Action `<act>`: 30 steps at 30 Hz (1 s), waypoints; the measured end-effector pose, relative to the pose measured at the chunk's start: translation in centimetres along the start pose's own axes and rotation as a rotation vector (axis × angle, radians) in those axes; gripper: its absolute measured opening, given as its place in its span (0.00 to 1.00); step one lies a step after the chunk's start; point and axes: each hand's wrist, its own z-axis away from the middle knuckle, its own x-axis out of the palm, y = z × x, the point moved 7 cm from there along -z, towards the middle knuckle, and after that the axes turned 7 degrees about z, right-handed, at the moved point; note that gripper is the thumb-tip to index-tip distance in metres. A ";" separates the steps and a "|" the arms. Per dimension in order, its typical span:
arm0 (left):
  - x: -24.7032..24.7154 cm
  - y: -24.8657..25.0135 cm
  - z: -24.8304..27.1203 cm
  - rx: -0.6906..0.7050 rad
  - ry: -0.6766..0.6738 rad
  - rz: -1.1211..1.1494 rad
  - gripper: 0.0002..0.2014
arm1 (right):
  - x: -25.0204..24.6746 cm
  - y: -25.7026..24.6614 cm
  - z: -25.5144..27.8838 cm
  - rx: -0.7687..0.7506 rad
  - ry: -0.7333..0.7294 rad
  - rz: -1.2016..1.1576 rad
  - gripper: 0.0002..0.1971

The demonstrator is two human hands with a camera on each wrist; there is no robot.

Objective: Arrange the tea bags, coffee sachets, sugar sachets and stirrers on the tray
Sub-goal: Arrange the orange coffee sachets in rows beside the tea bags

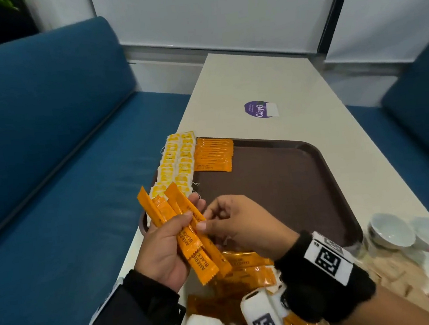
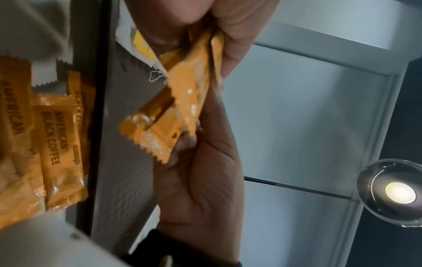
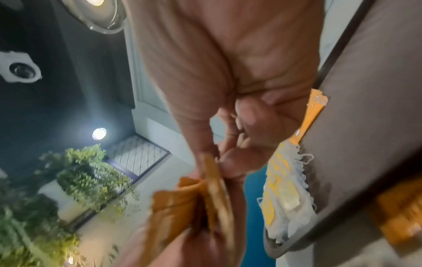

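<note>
We note a café or office lounge: blue booth seats point(image 1: 50, 157) flank a white table point(image 1: 266, 84) with a sticker point(image 1: 260, 109), ceiling downlights point(image 2: 399, 192), potted plant point(image 3: 86, 173).

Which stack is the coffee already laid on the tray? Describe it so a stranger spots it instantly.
Find the brown tray on the white table. At its far left corner, right of the paler yellow-and-white tea bags, lies a neat overlapping row of coffee sachets: solid orange sticks, unlike the loose ones in the left hand.

Blue sofa point(image 1: 50, 157) flanks the white table point(image 1: 266, 84) — purple sticker point(image 1: 259, 109) mid-top, white cups point(image 1: 409, 232) at right.
</note>
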 end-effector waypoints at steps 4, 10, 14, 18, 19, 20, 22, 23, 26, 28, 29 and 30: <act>-0.1 0.2 0.2 0.050 0.030 -0.079 0.15 | -1.7 1.0 0.3 0.038 0.103 -0.193 0.03; 0.3 -0.4 0.2 -0.009 0.024 -0.137 0.10 | -2.7 1.1 0.4 0.034 0.162 -0.252 0.04; 0.3 -0.3 0.1 0.041 -0.012 -0.282 0.06 | -1.6 1.2 0.1 0.056 0.016 -0.291 0.04; 0.3 0.3 0.0 0.082 -0.072 -0.558 0.09 | -2.0 0.5 0.4 0.018 0.044 0.032 0.08; 0.6 0.4 0.0 0.068 -0.113 -0.637 0.10 | -2.8 0.0 0.4 -0.011 0.111 0.100 0.10; 1.0 0.5 0.1 0.044 -0.162 -0.710 0.09 | -3.7 -0.4 0.3 -0.043 0.169 0.108 0.13; 1.7 0.5 0.4 -0.012 -0.244 -0.824 0.09 | -5.2 -1.3 0.0 -0.093 0.197 0.078 0.19; 1.9 0.5 0.5 -0.027 -0.268 -0.861 0.09 | -5.5 -1.8 -0.1 -0.115 0.164 0.109 0.19; 1.9 0.7 0.4 -0.025 -0.256 -0.881 0.11 | -6.1 -2.6 -0.5 -0.139 0.051 0.249 0.12; 1.4 1.1 -0.1 0.006 -0.182 -0.792 0.11 | -7.2 -2.6 -1.2 -0.124 0.078 0.215 0.09; 1.0 1.4 -0.3 0.021 -0.132 -0.717 0.10 | -8.2 -2.3 -1.8 -0.107 0.142 0.172 0.09; 0.5 1.7 -0.6 0.022 -0.081 -0.628 0.08 | -9.5 -1.9 -2.5 -0.080 0.231 0.116 0.08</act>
